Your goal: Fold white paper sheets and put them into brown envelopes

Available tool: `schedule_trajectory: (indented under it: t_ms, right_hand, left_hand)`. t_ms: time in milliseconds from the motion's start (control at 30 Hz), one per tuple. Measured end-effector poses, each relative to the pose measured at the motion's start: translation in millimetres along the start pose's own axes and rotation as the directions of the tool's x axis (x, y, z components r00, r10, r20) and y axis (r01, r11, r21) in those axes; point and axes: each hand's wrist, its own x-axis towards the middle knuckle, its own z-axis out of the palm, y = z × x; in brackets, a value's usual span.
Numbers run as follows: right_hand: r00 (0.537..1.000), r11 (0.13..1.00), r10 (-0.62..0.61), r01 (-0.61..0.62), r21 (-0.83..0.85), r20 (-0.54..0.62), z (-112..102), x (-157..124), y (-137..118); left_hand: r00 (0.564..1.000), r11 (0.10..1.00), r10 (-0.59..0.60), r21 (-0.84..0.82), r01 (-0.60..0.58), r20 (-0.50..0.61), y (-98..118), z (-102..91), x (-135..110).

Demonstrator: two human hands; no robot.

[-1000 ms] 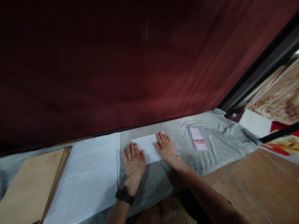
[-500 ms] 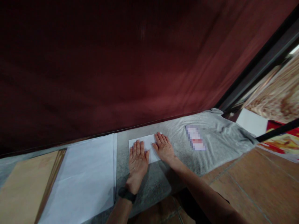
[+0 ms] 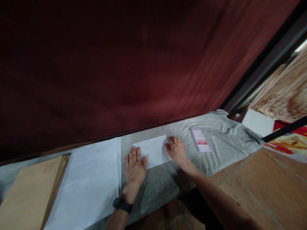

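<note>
A small white sheet of paper (image 3: 155, 150), possibly folded, lies flat on grey cloth (image 3: 163, 185). My left hand (image 3: 135, 166), with a dark band at its wrist, rests palm down over the paper's left edge, fingers stretched out. At the paper's right edge is my right hand (image 3: 177, 150). Its fingers are bent, the thumb stands apart from them, and nothing shows in its grasp. To the left lies a stack of large white sheets (image 3: 88, 179).
Brown envelopes or folders (image 3: 28, 188) lie at far left. A blurred-out printed slip (image 3: 200, 140) rests on the cloth at right. A dark red panel (image 3: 134, 73) rises behind. Tiled floor (image 3: 266, 182), a white box (image 3: 257, 123) and a black bar (image 3: 285, 129) are on the right.
My hands have moved apart, the left one leftward and the right one rightward, uncovering the paper's middle. The right hand's fingers, flat before, are now bent.
</note>
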Motion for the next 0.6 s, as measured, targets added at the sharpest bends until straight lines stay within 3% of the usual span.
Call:
schedule_trajectory:
  t_ms: [200, 400, 500, 600]
  right_hand:
    - [0.967, 0.928, 0.174, -0.224, 0.299, 0.185, -7, 8, 1]
    - [0.952, 0.822, 0.164, -0.276, 0.499, 0.257, -6, 21, 10]
    - [0.952, 0.727, 0.133, -0.282, 0.627, 0.275, -9, 26, 11]
    - [0.962, 0.606, 0.125, -0.267, 0.749, 0.241, -12, 26, 10]
  left_hand:
    - [1.0, 1.0, 0.018, -0.011, -0.018, 0.001, -1, -2.5, 1]
    - [1.0, 0.999, 0.008, -0.034, -0.008, -0.007, 1, -5.8, 1]
    - [1.0, 0.996, -0.013, -0.086, 0.012, -0.007, 3, -10.4, 3]
    - [0.994, 0.966, -0.11, -0.234, 0.109, 0.005, 0, -17.2, 9]
